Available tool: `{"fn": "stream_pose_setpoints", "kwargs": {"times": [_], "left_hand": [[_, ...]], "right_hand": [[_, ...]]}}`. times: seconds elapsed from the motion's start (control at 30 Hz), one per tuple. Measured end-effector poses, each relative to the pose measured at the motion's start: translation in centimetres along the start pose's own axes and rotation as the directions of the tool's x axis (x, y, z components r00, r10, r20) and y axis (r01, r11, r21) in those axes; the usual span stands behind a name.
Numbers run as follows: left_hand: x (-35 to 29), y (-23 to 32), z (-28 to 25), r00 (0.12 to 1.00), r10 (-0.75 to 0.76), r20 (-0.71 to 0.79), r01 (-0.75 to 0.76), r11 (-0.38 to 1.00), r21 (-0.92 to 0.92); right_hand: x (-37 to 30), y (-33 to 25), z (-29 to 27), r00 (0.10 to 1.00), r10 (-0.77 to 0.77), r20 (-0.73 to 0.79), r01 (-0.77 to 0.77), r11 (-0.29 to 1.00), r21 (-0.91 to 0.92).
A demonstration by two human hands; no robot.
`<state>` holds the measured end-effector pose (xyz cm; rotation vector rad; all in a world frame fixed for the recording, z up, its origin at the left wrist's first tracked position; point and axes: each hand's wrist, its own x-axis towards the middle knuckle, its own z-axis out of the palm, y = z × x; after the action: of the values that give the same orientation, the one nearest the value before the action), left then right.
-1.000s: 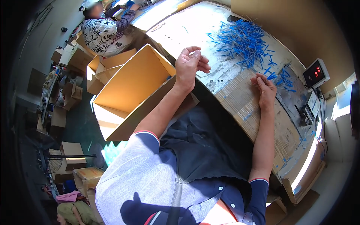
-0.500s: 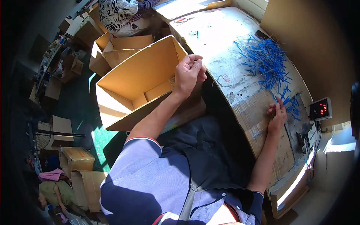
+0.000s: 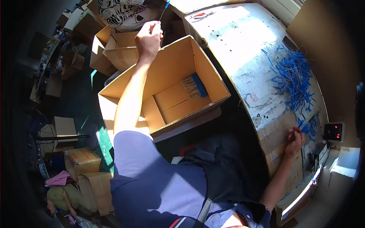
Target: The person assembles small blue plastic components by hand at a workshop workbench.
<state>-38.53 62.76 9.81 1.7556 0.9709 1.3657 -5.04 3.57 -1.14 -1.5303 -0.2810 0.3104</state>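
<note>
Green floor (image 3: 106,154), cardboard boxes (image 3: 81,157) all over it, scuffed whitish worktable (image 3: 237,45) on the right. A deep carton (image 3: 171,70) sits left of the worktable. On the worktable there's a messy blue heap (image 3: 294,74) of thin stems, and the right hand (image 3: 295,141) is at its near edge, fingers curled in, can't tell if they've grabbed any. A blue-ended bundle (image 3: 195,86) lies in the carton. Left hand (image 3: 148,42) is well away from the heap, up by the carton's far rim, fingertips pinched on one blue-tipped stem (image 3: 167,4).

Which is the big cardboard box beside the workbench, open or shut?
Open: no flap closes the big cardboard box, and a blue-ended bundle shows inside.
</note>
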Motion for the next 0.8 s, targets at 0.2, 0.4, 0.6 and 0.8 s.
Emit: {"fn": "stream_pose_setpoints", "kwargs": {"times": [0.2, 0.4, 0.6, 0.8], "left_hand": [[4.9, -5.3, -0.1, 0.989, 0.089, -0.117, -0.064, 0.976, 0.207], [8.0, -9.5, 1.3, 0.888, 0.452, -0.081, -0.401, 0.849, 0.343], [10.5, -17.9, 2.3, 0.991, -0.04, 0.125, -0.044, 0.796, 0.604], [11.6, -17.5, 2.3, 0.987, 0.135, 0.086, -0.16, 0.808, 0.566]], "right_hand": [[-0.6, 0.2, 1.7, 0.995, -0.09, -0.052, 0.071, 0.955, -0.287], [-0.1, -0.2, 3.0, 0.989, -0.066, -0.134, 0.015, 0.937, -0.35], [0.5, -0.2, 3.6, 0.989, -0.107, -0.107, 0.047, 0.891, -0.452], [-0.3, 0.0, 2.9, 0.988, -0.105, -0.115, 0.047, 0.905, -0.424]]}}
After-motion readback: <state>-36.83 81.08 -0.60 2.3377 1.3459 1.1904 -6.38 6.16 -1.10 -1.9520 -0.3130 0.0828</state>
